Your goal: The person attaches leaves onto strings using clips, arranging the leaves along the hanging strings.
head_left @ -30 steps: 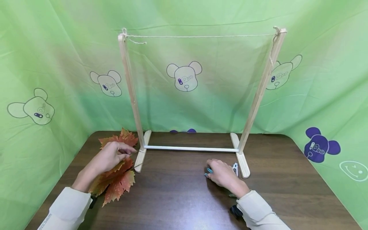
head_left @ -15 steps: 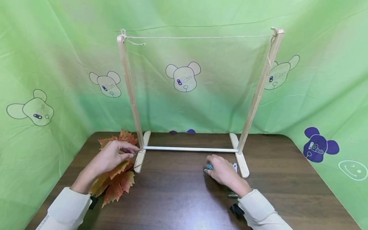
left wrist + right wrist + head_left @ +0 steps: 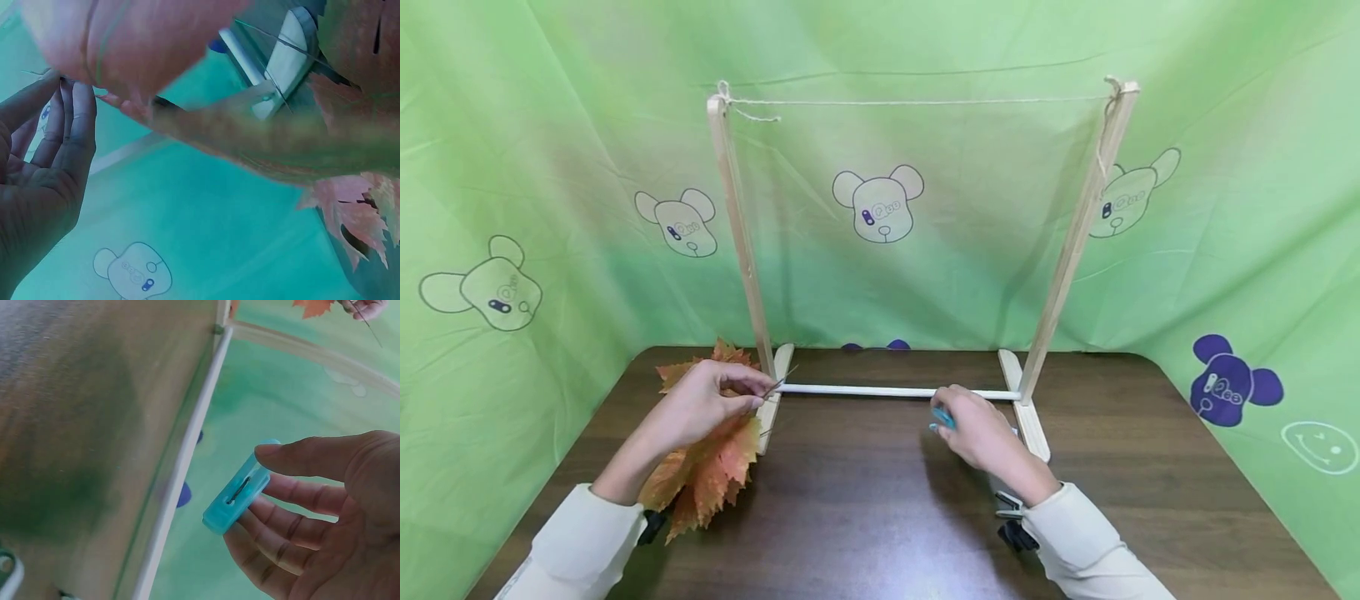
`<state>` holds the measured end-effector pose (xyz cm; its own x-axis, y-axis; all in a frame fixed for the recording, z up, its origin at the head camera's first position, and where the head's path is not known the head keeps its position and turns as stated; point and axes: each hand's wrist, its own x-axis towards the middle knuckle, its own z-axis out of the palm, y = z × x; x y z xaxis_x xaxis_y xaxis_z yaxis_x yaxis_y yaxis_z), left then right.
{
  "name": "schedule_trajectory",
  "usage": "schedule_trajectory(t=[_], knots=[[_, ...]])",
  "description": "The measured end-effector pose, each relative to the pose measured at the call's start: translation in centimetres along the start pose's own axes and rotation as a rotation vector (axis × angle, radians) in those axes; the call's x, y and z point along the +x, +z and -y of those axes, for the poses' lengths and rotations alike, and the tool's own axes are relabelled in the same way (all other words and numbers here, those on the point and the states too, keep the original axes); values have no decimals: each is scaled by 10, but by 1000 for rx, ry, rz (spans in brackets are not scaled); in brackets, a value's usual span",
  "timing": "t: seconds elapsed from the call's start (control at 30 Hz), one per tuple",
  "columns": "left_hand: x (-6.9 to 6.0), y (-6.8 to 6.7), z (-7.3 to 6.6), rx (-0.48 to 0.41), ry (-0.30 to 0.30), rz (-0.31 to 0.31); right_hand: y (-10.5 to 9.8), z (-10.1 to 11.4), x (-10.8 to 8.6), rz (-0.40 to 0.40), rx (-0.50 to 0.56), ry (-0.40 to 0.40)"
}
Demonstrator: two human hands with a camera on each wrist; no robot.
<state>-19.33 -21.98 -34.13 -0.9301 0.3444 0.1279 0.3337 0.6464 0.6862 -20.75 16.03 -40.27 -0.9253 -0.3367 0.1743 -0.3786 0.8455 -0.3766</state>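
Note:
My left hand (image 3: 710, 400) pinches the thin stem of an artificial maple leaf (image 3: 715, 471), orange and red, beside the left foot of a wooden frame. In the left wrist view the leaf (image 3: 250, 144) spreads close to the camera, its stem end between thumb and fingertips of the hand (image 3: 47, 150). My right hand (image 3: 973, 429) holds a blue clothespin (image 3: 943, 418) above the table, in front of the frame's white bar. In the right wrist view the clothespin (image 3: 236, 490) lies between thumb and fingers, its metal spring showing.
The frame has two wooden posts (image 3: 741, 225), a white bottom bar (image 3: 865, 390) and a string (image 3: 917, 102) tied across its top. More maple leaves (image 3: 730, 354) lie at the left. Near my right wrist is a grey clothespin (image 3: 1009, 505) on the brown table (image 3: 850, 508).
My left hand has shifted slightly right and up, lifting a leaf by its stem. My right hand has picked up the blue clothespin and risen from the table.

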Motion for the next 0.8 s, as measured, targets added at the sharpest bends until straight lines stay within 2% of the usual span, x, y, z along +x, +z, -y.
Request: schedule_trajectory(t=[0.43, 0.6, 0.8], knots=[[16, 10, -13, -58, 57, -48, -21, 8, 8, -86, 65, -104], [23, 17, -18, -63, 51, -77, -25, 10, 9, -101, 68, -103], [29, 21, -24, -72, 15, -126, -29, 12, 10, -124, 66, -120]])
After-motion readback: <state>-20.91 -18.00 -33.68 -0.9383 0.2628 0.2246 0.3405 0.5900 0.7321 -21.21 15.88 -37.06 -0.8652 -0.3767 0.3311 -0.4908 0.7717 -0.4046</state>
